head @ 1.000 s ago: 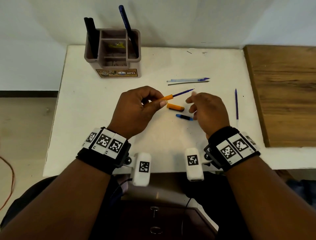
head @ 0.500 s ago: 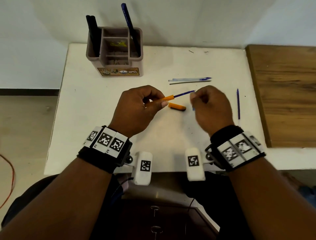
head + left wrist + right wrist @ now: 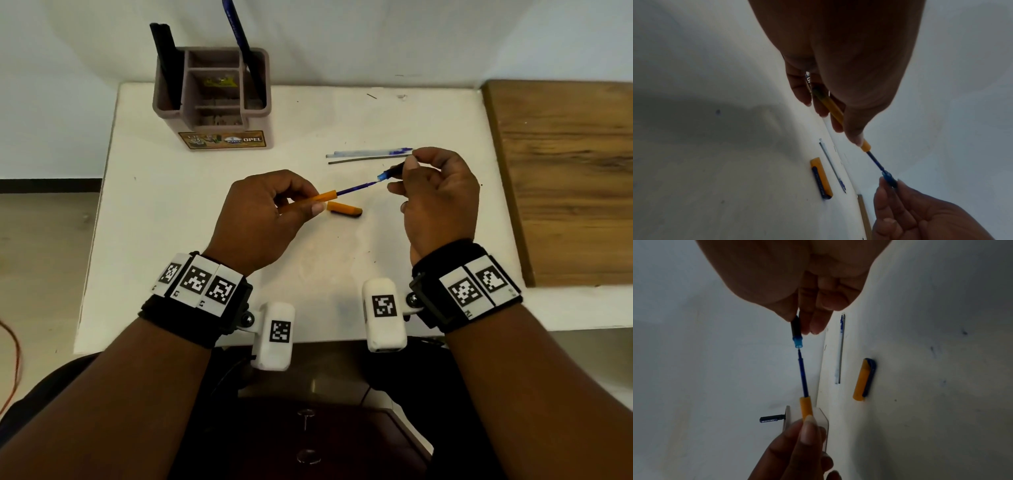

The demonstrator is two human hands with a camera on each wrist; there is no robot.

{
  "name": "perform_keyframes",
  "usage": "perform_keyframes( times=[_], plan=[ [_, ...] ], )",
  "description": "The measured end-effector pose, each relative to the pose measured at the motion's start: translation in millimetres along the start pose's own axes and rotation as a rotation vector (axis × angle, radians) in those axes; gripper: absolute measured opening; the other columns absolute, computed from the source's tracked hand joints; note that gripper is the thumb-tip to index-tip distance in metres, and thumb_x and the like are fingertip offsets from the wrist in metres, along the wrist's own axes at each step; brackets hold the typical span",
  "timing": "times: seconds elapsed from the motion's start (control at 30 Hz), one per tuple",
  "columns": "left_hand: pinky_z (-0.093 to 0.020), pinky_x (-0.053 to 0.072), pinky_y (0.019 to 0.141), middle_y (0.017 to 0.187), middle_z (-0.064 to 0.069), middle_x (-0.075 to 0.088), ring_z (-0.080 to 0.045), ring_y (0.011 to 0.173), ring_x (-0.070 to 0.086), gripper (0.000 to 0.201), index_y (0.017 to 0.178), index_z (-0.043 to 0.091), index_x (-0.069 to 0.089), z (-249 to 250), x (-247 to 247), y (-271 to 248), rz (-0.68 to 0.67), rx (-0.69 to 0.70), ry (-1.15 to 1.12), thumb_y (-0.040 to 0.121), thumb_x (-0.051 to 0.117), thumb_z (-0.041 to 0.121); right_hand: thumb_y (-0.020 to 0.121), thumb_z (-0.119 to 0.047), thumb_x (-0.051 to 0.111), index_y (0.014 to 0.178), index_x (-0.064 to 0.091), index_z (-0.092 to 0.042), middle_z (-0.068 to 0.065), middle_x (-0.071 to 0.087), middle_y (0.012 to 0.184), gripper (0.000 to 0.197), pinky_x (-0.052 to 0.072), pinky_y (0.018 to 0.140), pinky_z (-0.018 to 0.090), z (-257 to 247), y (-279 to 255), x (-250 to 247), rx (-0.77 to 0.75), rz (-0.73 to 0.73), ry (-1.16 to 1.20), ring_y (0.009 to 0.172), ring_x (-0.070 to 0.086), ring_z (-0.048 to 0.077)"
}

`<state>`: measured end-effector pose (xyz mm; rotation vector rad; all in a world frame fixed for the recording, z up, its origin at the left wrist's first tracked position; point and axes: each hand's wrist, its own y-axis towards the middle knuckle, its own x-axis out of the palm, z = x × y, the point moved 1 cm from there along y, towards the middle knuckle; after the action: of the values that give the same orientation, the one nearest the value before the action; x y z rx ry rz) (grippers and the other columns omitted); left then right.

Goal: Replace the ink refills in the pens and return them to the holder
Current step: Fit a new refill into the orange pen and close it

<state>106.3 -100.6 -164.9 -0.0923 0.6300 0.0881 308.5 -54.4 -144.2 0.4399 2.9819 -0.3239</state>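
Observation:
My left hand (image 3: 303, 202) grips an orange pen barrel (image 3: 325, 197) above the white table, with a blue refill (image 3: 356, 187) sticking out toward the right. My right hand (image 3: 399, 171) pinches a blue-and-black tip section (image 3: 388, 174) between thumb and forefinger. In the right wrist view the tip section's (image 3: 796, 331) open mouth sits right at the refill's (image 3: 802, 373) point. The orange cap (image 3: 344, 209) lies on the table just below the refill. The brown pen holder (image 3: 168, 116) stands at the back left with black pens and a blue pen in it.
Two loose refills (image 3: 370, 152) lie side by side behind my right hand. A wooden board (image 3: 565, 178) borders the table (image 3: 171, 240) on the right. The wall rises straight behind the holder.
My right hand has picked the blue tip section up off the table and raised it to the refill's point. My left hand has kept the barrel nearly still.

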Motion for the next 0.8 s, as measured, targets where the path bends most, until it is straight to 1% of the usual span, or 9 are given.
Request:
perform_keyframes(
  times=[0.13, 0.23, 0.4, 0.5, 0.57, 0.67, 0.73, 0.8],
  plan=[
    [-0.008, 0.038, 0.062, 0.081, 0.020, 0.066, 0.001, 0.075, 0.055, 0.009, 0.091, 0.035, 0.072, -3, 1, 0, 0.013, 0.020, -0.016, 0.085, 0.075, 0.042, 0.097, -0.017, 0.061, 0.101, 0.061, -0.016, -0.010, 0.075, 0.075, 0.004, 0.053, 0.064, 0.020, 2, -6, 5, 0.018, -0.069, -0.043, 0.067, 0.073, 0.007],
    [-0.006, 0.038, 0.062, 0.081, 0.019, 0.066, 0.002, 0.076, 0.055, 0.009, 0.091, 0.035, 0.071, -3, 0, 0, 0.012, 0.031, -0.012, 0.086, 0.075, 0.042, 0.098, -0.018, 0.060, 0.101, 0.062, -0.018, -0.008, 0.077, 0.079, 0.004, 0.052, 0.065, 0.020, 3, -9, 8, 0.033, -0.101, -0.059, 0.069, 0.074, 0.008],
    [-0.004, 0.036, 0.061, 0.080, 0.020, 0.065, 0.001, 0.075, 0.055, 0.010, 0.091, 0.034, 0.072, -4, 0, 0, 0.023, 0.031, -0.009, 0.086, 0.074, 0.043, 0.096, -0.014, 0.061, 0.106, 0.065, -0.010, 0.001, 0.077, 0.083, 0.012, 0.050, 0.060, 0.020, 0, -1, 0, -0.003, 0.010, 0.020, 0.068, 0.072, 0.011],
    [-0.004, 0.034, 0.061, 0.079, 0.021, 0.064, 0.002, 0.074, 0.055, 0.011, 0.092, 0.034, 0.072, -4, 0, 0, 0.023, 0.039, -0.012, 0.086, 0.074, 0.042, 0.096, -0.013, 0.062, 0.106, 0.065, -0.009, 0.002, 0.076, 0.083, 0.012, 0.049, 0.058, 0.019, 0, 0, -1, -0.001, 0.020, 0.036, 0.067, 0.072, 0.012],
    [-0.003, 0.034, 0.061, 0.078, 0.022, 0.063, 0.003, 0.074, 0.054, 0.009, 0.091, 0.035, 0.071, -4, 0, 0, 0.023, 0.045, -0.017, 0.086, 0.074, 0.042, 0.095, -0.012, 0.061, 0.102, 0.064, -0.010, 0.003, 0.076, 0.084, 0.008, 0.048, 0.057, 0.017, 1, -4, 2, 0.001, -0.013, 0.028, 0.067, 0.072, 0.011],
    [-0.005, 0.038, 0.062, 0.077, 0.022, 0.063, 0.005, 0.074, 0.055, 0.008, 0.091, 0.035, 0.071, -4, 1, 0, 0.026, 0.049, -0.025, 0.086, 0.074, 0.040, 0.094, -0.013, 0.063, 0.095, 0.063, -0.016, 0.000, 0.076, 0.082, 0.003, 0.050, 0.059, 0.016, 4, -10, 8, -0.006, -0.073, -0.020, 0.070, 0.074, 0.012],
    [-0.005, 0.038, 0.062, 0.077, 0.021, 0.064, 0.005, 0.075, 0.055, 0.009, 0.091, 0.034, 0.071, -4, 1, -1, 0.024, 0.052, -0.030, 0.086, 0.074, 0.041, 0.093, -0.014, 0.066, 0.095, 0.065, -0.015, 0.000, 0.076, 0.083, 0.002, 0.049, 0.058, 0.016, 5, -14, 10, -0.011, -0.115, -0.049, 0.073, 0.075, 0.014],
    [-0.004, 0.037, 0.061, 0.078, 0.021, 0.064, 0.005, 0.075, 0.054, 0.009, 0.091, 0.035, 0.071, -4, 2, 0, 0.018, 0.044, -0.022, 0.087, 0.074, 0.042, 0.093, -0.014, 0.067, 0.095, 0.066, -0.013, 0.002, 0.077, 0.086, 0.002, 0.049, 0.057, 0.014, 6, -19, 13, 0.002, -0.164, -0.062, 0.074, 0.076, 0.014]
  ],
)
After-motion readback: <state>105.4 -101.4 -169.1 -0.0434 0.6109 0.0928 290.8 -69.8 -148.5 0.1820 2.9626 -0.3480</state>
